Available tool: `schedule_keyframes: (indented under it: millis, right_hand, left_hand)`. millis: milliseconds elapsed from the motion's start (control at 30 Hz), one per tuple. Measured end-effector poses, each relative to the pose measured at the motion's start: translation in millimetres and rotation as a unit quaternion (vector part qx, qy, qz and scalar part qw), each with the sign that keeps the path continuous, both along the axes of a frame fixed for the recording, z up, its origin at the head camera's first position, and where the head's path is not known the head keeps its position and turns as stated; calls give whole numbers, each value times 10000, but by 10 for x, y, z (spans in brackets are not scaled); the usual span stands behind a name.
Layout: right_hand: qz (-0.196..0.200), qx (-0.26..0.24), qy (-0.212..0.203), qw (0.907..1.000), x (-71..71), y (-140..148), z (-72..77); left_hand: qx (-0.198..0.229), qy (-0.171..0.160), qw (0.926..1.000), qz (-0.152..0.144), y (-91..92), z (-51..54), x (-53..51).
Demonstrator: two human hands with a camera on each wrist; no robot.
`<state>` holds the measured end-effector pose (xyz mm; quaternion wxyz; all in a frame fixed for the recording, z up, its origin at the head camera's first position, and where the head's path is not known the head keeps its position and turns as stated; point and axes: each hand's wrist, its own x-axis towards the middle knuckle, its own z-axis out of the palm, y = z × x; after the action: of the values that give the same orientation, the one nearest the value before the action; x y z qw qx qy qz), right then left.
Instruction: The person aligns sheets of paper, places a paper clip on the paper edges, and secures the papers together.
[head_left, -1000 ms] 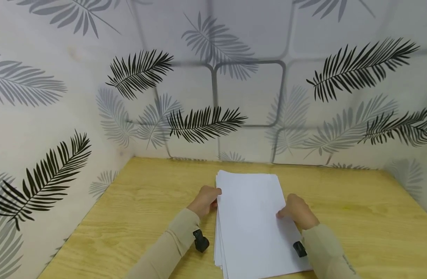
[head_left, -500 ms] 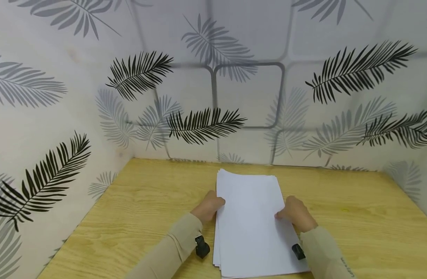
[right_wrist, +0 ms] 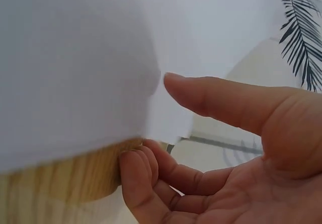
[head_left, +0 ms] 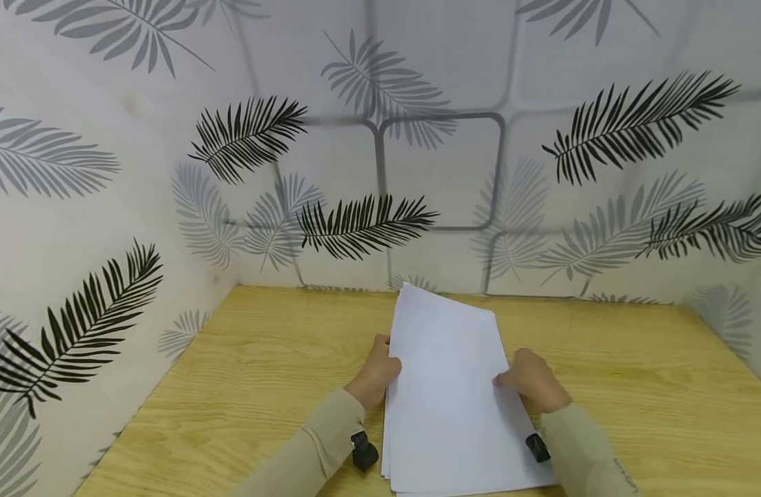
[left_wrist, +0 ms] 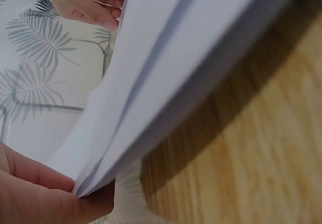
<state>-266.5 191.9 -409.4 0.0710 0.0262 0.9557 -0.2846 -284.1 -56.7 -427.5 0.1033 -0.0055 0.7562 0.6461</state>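
Note:
A stack of white paper sheets [head_left: 449, 393] lies tilted between both hands, its far left corner raised. My left hand [head_left: 377, 373] pinches the stack's left edge; in the left wrist view the thumb and fingers of that hand [left_wrist: 45, 194] close on the sheets [left_wrist: 166, 58], whose edges are slightly spread. At the right edge is my right hand [head_left: 532, 379], thumb on top of the paper. The right wrist view shows this hand [right_wrist: 241, 148] with its thumb over the sheets [right_wrist: 75, 68] and its fingers curled below the edge.
The light wood table [head_left: 262, 359] extends on both sides of the paper. Behind it and at the left stand walls [head_left: 331, 159] with a leaf pattern. Both sleeves are beige, with a small black device [head_left: 364, 452] at the left wrist and another [head_left: 537, 447] at the right.
The far left corner of the stack has risen, and its sheets line up more closely there. My left hand has shifted slightly right and turned upward at the edge. The right hand has barely moved.

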Motion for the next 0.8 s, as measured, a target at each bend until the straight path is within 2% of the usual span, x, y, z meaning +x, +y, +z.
schedule_keyframes:
  millis: [200,300,367,500,633,700,767,800]
  right_hand:
    - [165,-256,-69,9995,-75,143,-4]
    - [102,-767,-185,9968,-112,200,-29]
    - [32,-1222,-358,9919,-147,214,-34]
    - [141,-2118,-668,9749,-178,240,-5]
    - [414,-3191,-837,9431,-182,232,-10]
    - [462,-3581,-660,9302,-178,212,-19]
    - [478,-3726,-283,9263,-171,189,-6]
    - [471,-3711,-63,9274,-163,176,17]
  left_hand:
    - [114,169,9998,92,4,60,36]
    - [163,291,9994,68,6,88,43]
    - [172,401,9990,80,-16,102,43]
    - [215,548,9983,52,-63,116,23]
    - [336,770,9964,-95,-87,147,-3]
    - [403,901,9950,-146,-92,177,-16]
    - [448,1114,9927,-110,-96,216,-37]
    - [480,1178,9918,-103,-104,238,-47]
